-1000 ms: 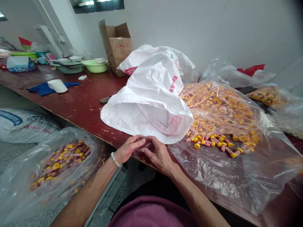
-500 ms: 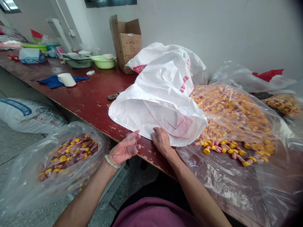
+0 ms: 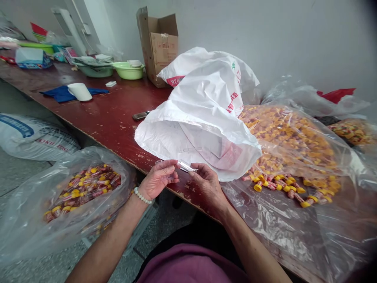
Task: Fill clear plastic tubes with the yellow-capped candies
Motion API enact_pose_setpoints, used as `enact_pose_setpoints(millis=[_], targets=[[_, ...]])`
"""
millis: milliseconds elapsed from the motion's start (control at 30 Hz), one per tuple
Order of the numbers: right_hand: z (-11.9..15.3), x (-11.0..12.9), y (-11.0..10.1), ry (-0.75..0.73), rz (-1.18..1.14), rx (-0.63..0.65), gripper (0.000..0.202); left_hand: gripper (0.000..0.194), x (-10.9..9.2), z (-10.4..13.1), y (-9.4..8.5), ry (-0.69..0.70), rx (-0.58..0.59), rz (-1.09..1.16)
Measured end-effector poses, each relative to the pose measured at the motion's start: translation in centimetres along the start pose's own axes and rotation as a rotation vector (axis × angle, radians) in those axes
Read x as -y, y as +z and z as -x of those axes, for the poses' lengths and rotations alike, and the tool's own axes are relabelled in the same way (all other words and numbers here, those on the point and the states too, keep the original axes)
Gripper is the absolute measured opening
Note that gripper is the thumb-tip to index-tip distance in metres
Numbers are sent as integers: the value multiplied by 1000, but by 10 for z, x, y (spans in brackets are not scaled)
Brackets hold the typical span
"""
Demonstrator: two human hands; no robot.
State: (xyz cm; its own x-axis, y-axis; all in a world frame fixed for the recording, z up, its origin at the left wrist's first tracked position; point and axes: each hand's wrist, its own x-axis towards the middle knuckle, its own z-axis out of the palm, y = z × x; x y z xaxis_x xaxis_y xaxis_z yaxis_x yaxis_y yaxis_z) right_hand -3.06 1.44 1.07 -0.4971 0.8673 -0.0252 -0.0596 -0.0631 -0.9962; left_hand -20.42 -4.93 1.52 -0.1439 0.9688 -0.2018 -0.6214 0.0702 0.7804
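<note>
A small clear plastic tube [image 3: 185,166] spans the gap between my two hands at the table's front edge. My right hand [image 3: 207,182] pinches its right end between thumb and fingers. The fingertips of my left hand [image 3: 159,179] meet its other end, and more clear plastic shows among those closed fingers, partly hidden. Just beyond my hands lies a white woven sack [image 3: 203,104], its mouth facing me. Faint outlines of clear tubes show inside it.
Yellow-capped tubes [image 3: 294,137] heap under a clear plastic sheet at right. An open clear bag [image 3: 123,173] of similar tubes stands low at left. A phone [image 3: 141,115], white mug [image 3: 80,92], green basin [image 3: 129,72] and cardboard box [image 3: 163,57] sit on the red table [image 3: 118,114].
My right hand has lifted from the sack's mouth and now pinches a clear tube. My left hand, still holding clear plastic, has closed more and met the tube.
</note>
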Motion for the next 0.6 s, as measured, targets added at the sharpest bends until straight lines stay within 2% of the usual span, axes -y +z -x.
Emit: enact_pose_setpoints(millis=[100,200,300,367,433,500,600], targets=[[3,5,-1,-39,159,46,30,23,-5,0,-2,20,2,-50],[5,11,0,-151,395,165,26,22,-8,-1,-5,8,65,-148],[0,17,6,-201,465,252,27,29,-7,-4,-9,-160,215,-180],[-12,20,10,-211,514,267,28,34,-5,-4,-12,-257,281,-154],[-32,22,13,-256,622,206,29,35,-2,-4,-16,-281,267,-86],[-59,22,18,-308,808,62,31,38,0,-3,-19,-271,222,30],[-98,18,28,-262,1182,-127,38,44,-2,-1,-24,-242,184,196]])
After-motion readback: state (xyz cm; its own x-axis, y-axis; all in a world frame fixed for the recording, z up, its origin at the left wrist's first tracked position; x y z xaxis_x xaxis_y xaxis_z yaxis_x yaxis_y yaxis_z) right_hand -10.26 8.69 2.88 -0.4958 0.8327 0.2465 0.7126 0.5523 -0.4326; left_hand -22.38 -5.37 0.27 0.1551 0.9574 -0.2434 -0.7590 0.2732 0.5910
